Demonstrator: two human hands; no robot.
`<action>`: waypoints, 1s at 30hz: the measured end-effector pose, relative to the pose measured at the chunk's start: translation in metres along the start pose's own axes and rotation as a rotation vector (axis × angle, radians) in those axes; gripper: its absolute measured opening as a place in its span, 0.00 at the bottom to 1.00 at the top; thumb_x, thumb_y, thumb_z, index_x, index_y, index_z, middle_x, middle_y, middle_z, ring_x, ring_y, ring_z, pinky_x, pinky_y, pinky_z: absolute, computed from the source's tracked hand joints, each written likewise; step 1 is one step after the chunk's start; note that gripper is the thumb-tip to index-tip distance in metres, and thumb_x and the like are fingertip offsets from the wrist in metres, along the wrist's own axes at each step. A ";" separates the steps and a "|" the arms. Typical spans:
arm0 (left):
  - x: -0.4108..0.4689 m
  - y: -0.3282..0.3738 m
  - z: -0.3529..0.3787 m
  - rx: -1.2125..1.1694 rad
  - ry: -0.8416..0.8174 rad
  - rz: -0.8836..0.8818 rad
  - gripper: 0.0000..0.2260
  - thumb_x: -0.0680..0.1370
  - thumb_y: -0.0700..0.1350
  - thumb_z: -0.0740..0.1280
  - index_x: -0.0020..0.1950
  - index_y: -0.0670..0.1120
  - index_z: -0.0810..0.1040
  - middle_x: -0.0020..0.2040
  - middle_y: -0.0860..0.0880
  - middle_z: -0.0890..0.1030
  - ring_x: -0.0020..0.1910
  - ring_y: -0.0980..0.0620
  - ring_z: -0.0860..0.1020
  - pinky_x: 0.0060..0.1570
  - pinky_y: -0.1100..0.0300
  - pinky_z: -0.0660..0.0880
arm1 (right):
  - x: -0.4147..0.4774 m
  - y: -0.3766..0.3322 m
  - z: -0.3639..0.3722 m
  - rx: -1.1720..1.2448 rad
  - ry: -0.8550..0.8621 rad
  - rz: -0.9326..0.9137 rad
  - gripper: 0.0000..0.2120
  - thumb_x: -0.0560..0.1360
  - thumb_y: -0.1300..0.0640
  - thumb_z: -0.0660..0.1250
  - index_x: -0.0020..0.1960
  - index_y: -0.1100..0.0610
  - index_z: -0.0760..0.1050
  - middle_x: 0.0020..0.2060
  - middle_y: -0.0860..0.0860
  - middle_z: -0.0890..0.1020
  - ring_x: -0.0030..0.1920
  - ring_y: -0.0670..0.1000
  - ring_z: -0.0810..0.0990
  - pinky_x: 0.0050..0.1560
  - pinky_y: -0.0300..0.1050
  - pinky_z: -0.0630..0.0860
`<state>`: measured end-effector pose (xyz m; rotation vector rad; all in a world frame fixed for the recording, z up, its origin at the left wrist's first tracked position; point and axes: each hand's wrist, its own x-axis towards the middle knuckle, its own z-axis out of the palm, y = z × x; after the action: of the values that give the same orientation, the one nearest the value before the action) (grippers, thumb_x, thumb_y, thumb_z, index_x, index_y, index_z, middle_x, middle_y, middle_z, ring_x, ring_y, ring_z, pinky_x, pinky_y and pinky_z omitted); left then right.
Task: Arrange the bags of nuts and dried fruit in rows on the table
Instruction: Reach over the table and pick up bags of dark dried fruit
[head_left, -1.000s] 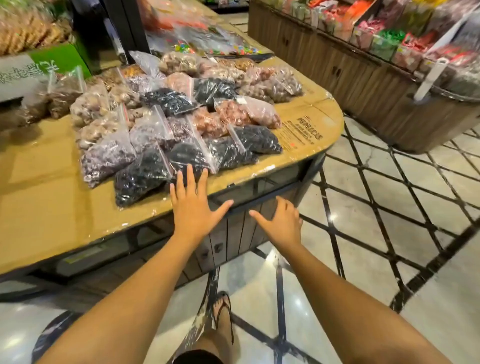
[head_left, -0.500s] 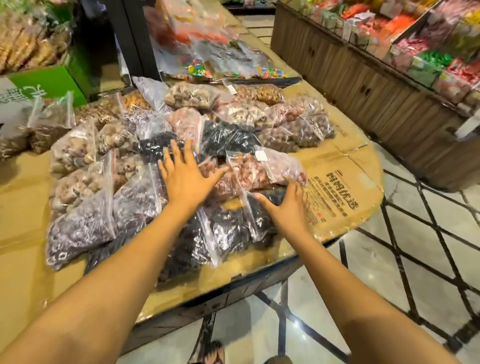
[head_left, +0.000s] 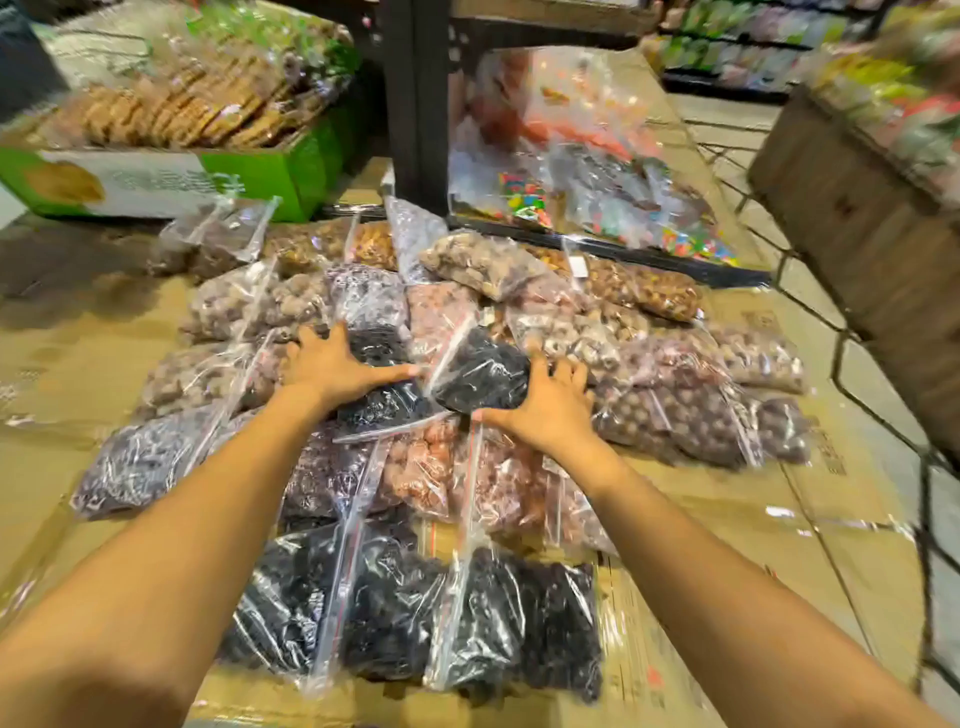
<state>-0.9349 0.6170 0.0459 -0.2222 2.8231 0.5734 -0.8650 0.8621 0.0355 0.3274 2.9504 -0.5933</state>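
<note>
Gripping with right hand (head_left: 545, 410), grip curled round clear zip bag of black dried fruit (head_left: 483, 371) mid-pile on cardboard-covered tabletop (head_left: 727, 519); pressing left hand (head_left: 332, 364), grip spread flat, just left of it. Nearer than it, more black-fruit bags (head_left: 395, 613); beyond, bags of brown nuts (head_left: 483, 265).

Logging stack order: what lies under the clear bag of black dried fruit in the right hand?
The clear bag of black dried fruit overlaps a clear bag of pinkish nuts at its near edge. The bag and right hand hide the rest.
</note>
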 end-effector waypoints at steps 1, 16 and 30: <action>0.000 0.001 -0.003 0.039 0.000 -0.015 0.62 0.52 0.81 0.64 0.76 0.45 0.57 0.74 0.34 0.59 0.72 0.32 0.60 0.68 0.38 0.63 | 0.005 -0.001 0.000 -0.070 0.013 -0.022 0.56 0.62 0.28 0.69 0.77 0.55 0.49 0.73 0.61 0.58 0.74 0.63 0.51 0.69 0.63 0.59; 0.015 0.008 -0.049 0.122 -0.251 -0.105 0.47 0.52 0.80 0.64 0.47 0.38 0.77 0.53 0.42 0.80 0.50 0.42 0.79 0.48 0.53 0.75 | 0.005 0.009 0.014 -0.175 0.361 -0.189 0.42 0.62 0.29 0.68 0.63 0.59 0.71 0.58 0.55 0.76 0.63 0.57 0.67 0.62 0.62 0.58; -0.067 -0.012 -0.019 -0.733 0.367 -0.112 0.45 0.53 0.63 0.81 0.63 0.43 0.74 0.52 0.48 0.80 0.51 0.49 0.80 0.49 0.53 0.79 | -0.051 0.059 -0.033 0.409 0.650 -0.467 0.35 0.60 0.36 0.74 0.57 0.60 0.76 0.49 0.51 0.77 0.52 0.51 0.71 0.55 0.42 0.69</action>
<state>-0.8729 0.6047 0.0770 -0.6680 2.7569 1.6654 -0.8042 0.9189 0.0514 -0.1989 3.5231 -1.3906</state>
